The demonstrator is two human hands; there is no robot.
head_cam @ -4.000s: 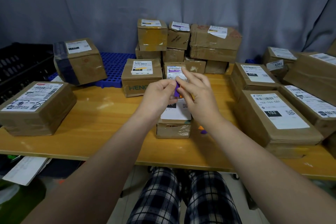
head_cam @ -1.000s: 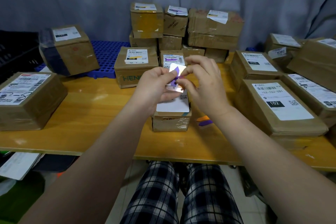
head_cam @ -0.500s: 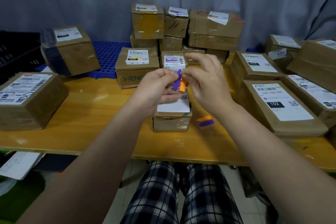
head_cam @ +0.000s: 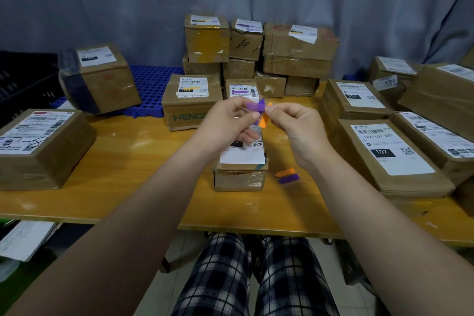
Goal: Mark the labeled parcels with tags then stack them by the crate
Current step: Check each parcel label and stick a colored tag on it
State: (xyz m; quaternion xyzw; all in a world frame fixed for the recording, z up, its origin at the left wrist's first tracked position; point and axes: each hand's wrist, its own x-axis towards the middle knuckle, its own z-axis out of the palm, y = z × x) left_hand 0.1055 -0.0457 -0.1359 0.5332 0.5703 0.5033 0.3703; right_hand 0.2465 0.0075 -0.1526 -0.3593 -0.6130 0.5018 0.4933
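— So, where are the two hands?

— Both are raised over the middle of the yellow wooden table (head_cam: 123, 161), just above a small brown cardboard parcel with a white label (head_cam: 239, 178). The left hand (head_cam: 225, 123) pinches a narrow purple tag (head_cam: 254, 106) between thumb and forefinger. The right hand (head_cam: 295, 128) pinches a narrow orange tag (head_cam: 264, 122) at its fingertips. The two tags meet between the hands; I cannot tell whether they are stuck together.

— And the parcel itself?

— It lies flat near the front edge, label up, its far end hidden behind the left hand. Just to its right, on the bare wood, a loose orange pointed tag (head_cam: 284, 172) and a loose purple pointed tag (head_cam: 289, 178) lie side by side.

— What else does the table carry?

— A stack of brown cardboard boxes (head_cam: 297, 46) stands at the far edge, some with coloured tags on their labels. Flat labelled parcels crowd the right edge, the nearest a wide flat box marked 102 (head_cam: 384, 151). A large taped box (head_cam: 43, 151) sits at the left edge. Another box (head_cam: 100, 77) rests tilted on a blue perforated plastic pallet (head_cam: 154, 79) toward the far left corner, beside a black plastic crate (head_cam: 23, 77).
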